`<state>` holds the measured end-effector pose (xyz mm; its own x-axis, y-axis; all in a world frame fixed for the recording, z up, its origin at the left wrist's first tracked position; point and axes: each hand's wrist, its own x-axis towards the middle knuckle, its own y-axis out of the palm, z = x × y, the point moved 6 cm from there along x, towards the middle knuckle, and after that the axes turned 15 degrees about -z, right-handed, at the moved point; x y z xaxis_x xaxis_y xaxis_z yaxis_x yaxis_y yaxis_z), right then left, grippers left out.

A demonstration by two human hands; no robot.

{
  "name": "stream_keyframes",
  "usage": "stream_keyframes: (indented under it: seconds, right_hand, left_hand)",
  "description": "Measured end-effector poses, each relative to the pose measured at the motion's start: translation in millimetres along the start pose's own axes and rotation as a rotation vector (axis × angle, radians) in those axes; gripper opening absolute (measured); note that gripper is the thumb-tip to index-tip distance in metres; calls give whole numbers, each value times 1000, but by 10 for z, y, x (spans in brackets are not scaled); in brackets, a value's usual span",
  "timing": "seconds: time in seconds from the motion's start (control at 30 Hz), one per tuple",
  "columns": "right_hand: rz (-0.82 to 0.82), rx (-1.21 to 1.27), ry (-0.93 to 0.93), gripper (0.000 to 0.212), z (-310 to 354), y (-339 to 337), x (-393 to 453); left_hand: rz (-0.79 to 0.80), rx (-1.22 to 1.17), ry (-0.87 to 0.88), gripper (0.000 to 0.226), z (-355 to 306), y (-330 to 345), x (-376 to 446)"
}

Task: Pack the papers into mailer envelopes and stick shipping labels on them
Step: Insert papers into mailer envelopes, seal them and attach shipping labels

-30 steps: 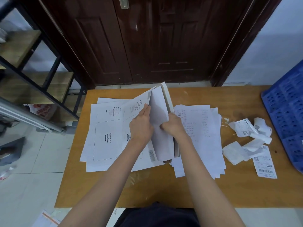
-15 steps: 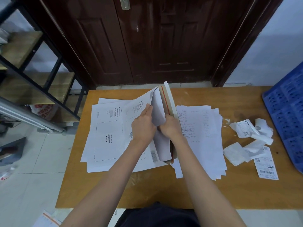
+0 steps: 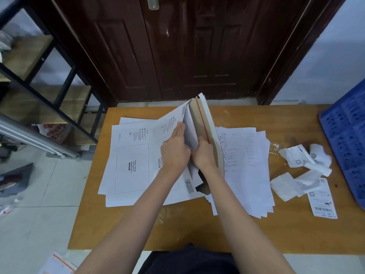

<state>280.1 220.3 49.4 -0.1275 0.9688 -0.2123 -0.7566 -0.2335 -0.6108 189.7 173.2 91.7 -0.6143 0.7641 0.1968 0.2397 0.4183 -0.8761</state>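
Note:
A white cardboard mailer envelope [image 3: 207,123] with a red tear strip stands open on the wooden table [image 3: 197,230]. My left hand [image 3: 174,150] holds its printed front panel back, fingers straight along the edge. My right hand [image 3: 203,155] grips white papers [image 3: 189,133] sitting inside the envelope's mouth. More flat mailer envelopes [image 3: 132,163] lie stacked at the left. A stack of handwritten papers [image 3: 245,169] lies at the right. A shipping label [image 3: 322,198] lies flat at the far right.
Crumpled label backings [image 3: 304,157] lie near the shipping label. A blue plastic crate [image 3: 347,135] stands at the table's right edge. A dark wooden door [image 3: 177,46] is behind the table, and a metal shelf rack [image 3: 39,80] at the left.
The papers have slid deeper into the envelope under my right hand. The envelope's brown inside and red strip show more. My hands have come closer together.

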Motion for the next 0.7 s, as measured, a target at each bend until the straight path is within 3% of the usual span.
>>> stream_keyframes:
  seconds: [0.2,0.33,0.57,0.7]
  right_hand:
    - [234,-59,95,42,-43,3,-4]
    - [207,-81,43,26,-37,-17,15]
    - [150,-50,115,42,-73,-108,80]
    - [166,-113,69,27,-60,-50,62]
  left_hand:
    - [4,45,31,60,49,10,-6]
    - [9,63,37,60,35,9,-5]
    - [15,74,1,56,119,13,60]
    - [13,66,13,57,74,6,48]
